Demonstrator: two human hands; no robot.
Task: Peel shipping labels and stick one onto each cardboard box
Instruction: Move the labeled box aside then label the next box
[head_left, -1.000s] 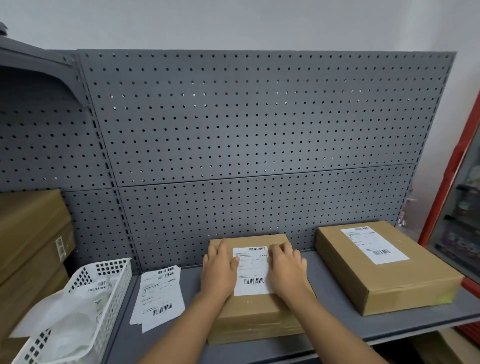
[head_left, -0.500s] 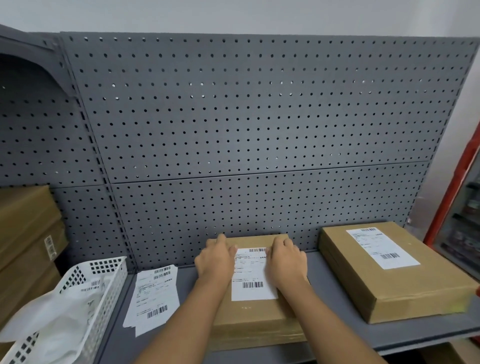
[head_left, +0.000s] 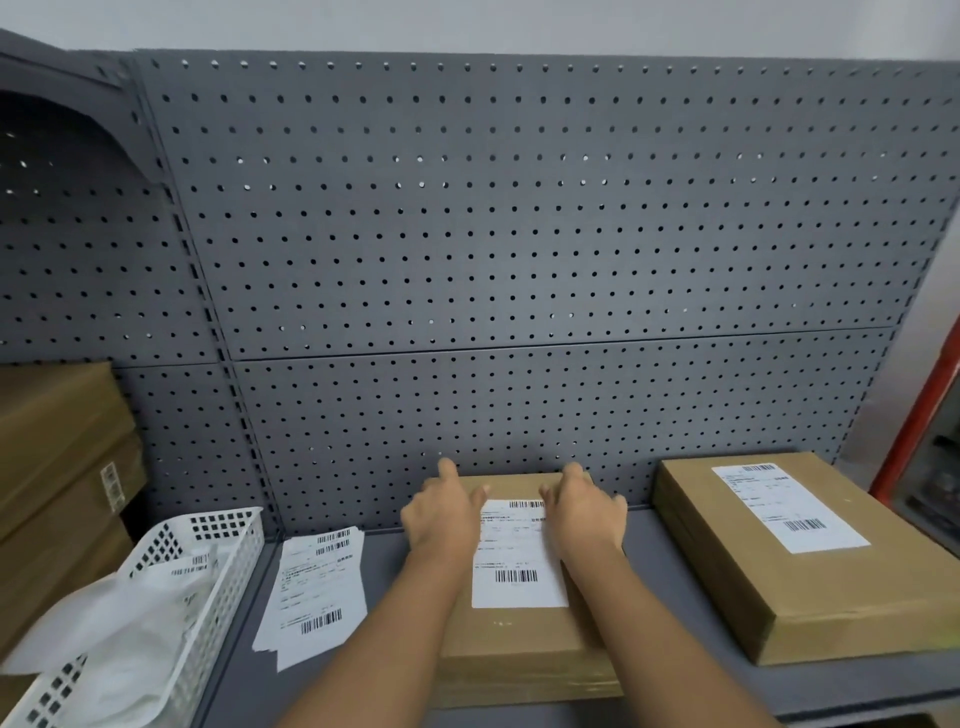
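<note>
A flat cardboard box (head_left: 511, 642) lies on the grey shelf in front of me with a white shipping label (head_left: 514, 564) stuck flat on its top. My left hand (head_left: 441, 519) rests on the box at the label's upper left, fingers spread and lifted slightly. My right hand (head_left: 584, 514) rests at the label's upper right, fingers apart. Neither hand holds anything. A second cardboard box (head_left: 810, 587) to the right carries its own label (head_left: 787, 506). A stack of loose shipping labels (head_left: 314, 587) lies on the shelf to the left.
A white perforated plastic basket (head_left: 208, 530) with crumpled white backing paper (head_left: 114, 639) stands at the lower left. Stacked brown cartons (head_left: 57, 467) fill the far left. A grey pegboard (head_left: 519, 260) backs the shelf (head_left: 727, 686). A red frame (head_left: 924, 410) stands at the right.
Both hands have slid up the label toward the box's far edge, uncovering more of the label. The fingers have spread and lifted a little.
</note>
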